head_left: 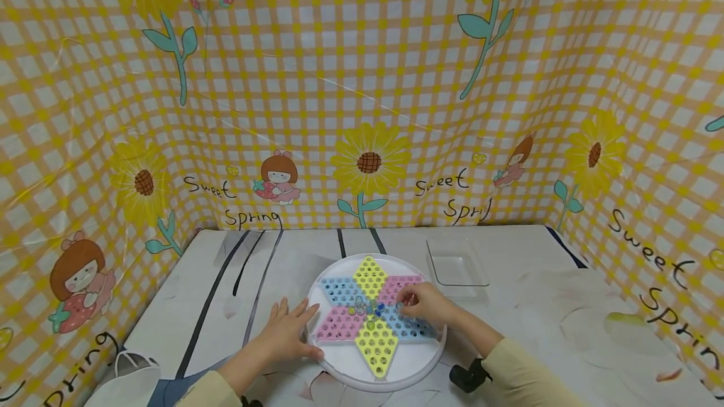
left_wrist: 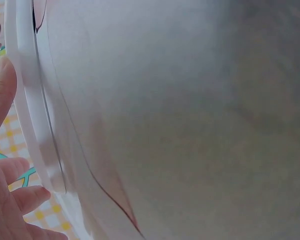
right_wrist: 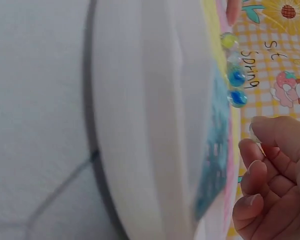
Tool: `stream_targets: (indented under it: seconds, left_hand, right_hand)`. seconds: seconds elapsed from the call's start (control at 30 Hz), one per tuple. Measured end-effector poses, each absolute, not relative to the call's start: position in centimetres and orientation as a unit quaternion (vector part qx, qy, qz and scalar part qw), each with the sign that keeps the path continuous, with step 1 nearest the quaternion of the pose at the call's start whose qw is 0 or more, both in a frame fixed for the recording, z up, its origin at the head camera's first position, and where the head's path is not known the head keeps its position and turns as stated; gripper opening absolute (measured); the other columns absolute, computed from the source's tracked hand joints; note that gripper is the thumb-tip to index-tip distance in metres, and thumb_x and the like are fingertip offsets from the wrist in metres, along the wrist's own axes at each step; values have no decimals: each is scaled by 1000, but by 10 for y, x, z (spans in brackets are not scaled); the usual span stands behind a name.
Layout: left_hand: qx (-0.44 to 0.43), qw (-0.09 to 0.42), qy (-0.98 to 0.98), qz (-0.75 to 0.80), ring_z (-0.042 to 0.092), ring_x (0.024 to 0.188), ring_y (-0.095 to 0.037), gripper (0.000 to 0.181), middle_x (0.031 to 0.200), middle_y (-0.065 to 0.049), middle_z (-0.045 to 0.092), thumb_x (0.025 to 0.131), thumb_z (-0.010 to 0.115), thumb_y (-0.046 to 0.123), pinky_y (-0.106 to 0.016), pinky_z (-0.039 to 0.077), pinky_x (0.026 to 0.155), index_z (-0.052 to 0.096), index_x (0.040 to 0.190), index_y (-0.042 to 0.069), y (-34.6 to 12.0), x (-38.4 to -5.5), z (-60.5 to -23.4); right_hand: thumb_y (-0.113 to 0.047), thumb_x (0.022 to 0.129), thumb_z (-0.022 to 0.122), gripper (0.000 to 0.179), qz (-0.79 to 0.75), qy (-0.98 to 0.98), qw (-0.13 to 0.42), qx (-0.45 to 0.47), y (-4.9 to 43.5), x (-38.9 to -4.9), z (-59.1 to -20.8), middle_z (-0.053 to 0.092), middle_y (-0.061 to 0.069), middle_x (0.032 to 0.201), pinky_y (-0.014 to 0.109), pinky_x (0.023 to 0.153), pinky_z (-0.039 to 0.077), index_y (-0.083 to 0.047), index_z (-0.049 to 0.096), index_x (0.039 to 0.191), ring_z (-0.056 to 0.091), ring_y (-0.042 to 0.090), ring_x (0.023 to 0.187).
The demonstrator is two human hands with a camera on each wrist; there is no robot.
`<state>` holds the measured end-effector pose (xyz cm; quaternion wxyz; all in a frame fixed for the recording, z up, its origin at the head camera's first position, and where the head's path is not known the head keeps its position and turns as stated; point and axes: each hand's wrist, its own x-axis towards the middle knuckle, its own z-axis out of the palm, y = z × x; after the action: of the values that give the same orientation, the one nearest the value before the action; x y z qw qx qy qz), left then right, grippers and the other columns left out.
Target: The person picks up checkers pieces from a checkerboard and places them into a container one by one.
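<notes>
A round white Chinese checkers board [head_left: 345, 366] with a star of yellow, pink and blue points lies on the table. Several glass marbles [head_left: 361, 310] sit around the star's middle; in the right wrist view a blue marble [right_wrist: 237, 98] stands out near the fingers. Over the right side of the star, my right hand [head_left: 427, 305] pinches a small clear marble [right_wrist: 255, 134] between thumb and index finger, mostly hidden by them. My left hand [head_left: 285, 336] rests at the board's left rim, fingers spread and thumb at the edge.
Behind the board to the right stands a clear rectangular container [head_left: 457, 269]. A white object with a loop [head_left: 132, 372] lies at the table's left front corner. A checked, flower-printed cloth [head_left: 317, 93] walls in the table at the back and sides.
</notes>
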<state>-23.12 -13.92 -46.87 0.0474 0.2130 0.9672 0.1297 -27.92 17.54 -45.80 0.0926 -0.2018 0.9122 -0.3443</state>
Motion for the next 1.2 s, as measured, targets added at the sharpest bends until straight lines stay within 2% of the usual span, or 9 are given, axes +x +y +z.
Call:
stream_targets:
  seconds: [0.2, 0.43, 0.67, 0.9, 1.2]
  left_hand:
    - [214, 51, 967, 129, 12, 115, -52, 97, 132, -15, 27, 50, 49, 70, -58, 7, 92, 32, 128, 15, -139, -232, -466]
    - [218, 49, 966, 133, 14, 114, -52, 97, 132, -16, 28, 50, 50, 69, -57, 9, 93, 33, 128, 13, -139, -230, -464]
    - [227, 46, 965, 126, 17, 113, -52, 96, 130, -18, 31, 51, 52, 67, -57, 10, 93, 34, 127, 11, -139, -230, -462]
    - [227, 46, 964, 128, 19, 113, -51, 95, 130, -18, 31, 52, 53, 66, -57, 11, 93, 35, 127, 11, -139, -230, -461]
    - [225, 50, 965, 127, 21, 112, -51, 94, 129, -19, 32, 52, 56, 63, -57, 12, 92, 37, 125, 8, -138, -229, -457]
  right_hand:
    - [-18, 72, 63, 11, -325, 910, 74, -245, 180, -282, -445, 50, -6, 71, 20, 52, 40, -15, 57, 80, 44, 10, 63]
    - [-14, 73, 61, 15, -334, 898, 48, -282, 187, -286, -427, 50, -3, 72, 18, 48, 40, -6, 57, 85, 43, 9, 60]
    - [-20, 74, 61, 15, -339, 905, 41, -256, 197, -292, -414, 50, -2, 75, 20, 46, 39, -11, 56, 85, 42, 10, 59]
    - [-23, 75, 60, 19, -358, 904, 28, -234, 211, -299, -398, 52, 0, 76, 24, 47, 41, -9, 57, 88, 44, 14, 62]
    - [-27, 77, 58, 25, -393, 901, 11, -185, 233, -311, -392, 57, 3, 85, 30, 52, 43, -9, 56, 94, 49, 19, 67]
